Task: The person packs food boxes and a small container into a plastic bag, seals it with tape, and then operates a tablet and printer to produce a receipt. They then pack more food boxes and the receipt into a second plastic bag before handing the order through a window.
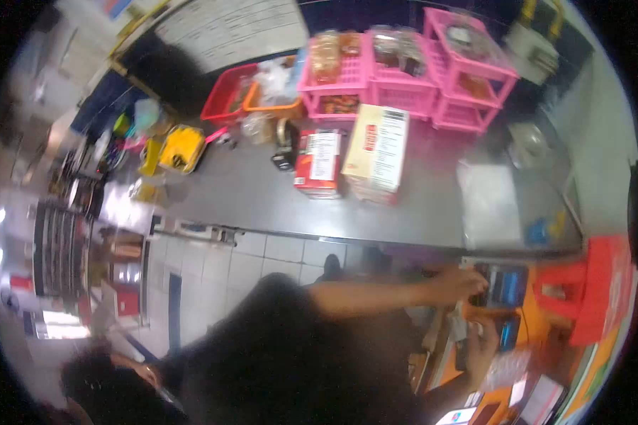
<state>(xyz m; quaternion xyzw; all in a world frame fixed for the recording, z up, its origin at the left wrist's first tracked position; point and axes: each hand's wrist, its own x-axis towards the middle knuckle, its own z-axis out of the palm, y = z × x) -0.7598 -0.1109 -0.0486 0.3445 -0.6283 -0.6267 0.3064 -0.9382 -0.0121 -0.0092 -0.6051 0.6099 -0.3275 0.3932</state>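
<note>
Where two bare hands come together above an orange desk [534,320], the left hand [455,285] has its fingers bunched beside a dark device with a blue-lit screen [508,287], and the right hand [480,348] lies near a second dark device with a blue-lit screen [507,334]; blur leaves it impossible to tell whether either hand grips anything. Both devices sit on the orange surface, one just beyond the other. Near the right hand is a clear, crinkled plastic packet [507,368], while a bright red, sheet-like item [604,290] covers the far side. Beyond the left arm stretches a grey metal desk [262,202], bearing a flat white sheet [490,205], a tall cream box [376,152] and a shorter red box with a white label [317,166]. Behind the boxes stand pink plastic racks [333,90], beside a red plastic basket [223,99] and an orange one.
</note>
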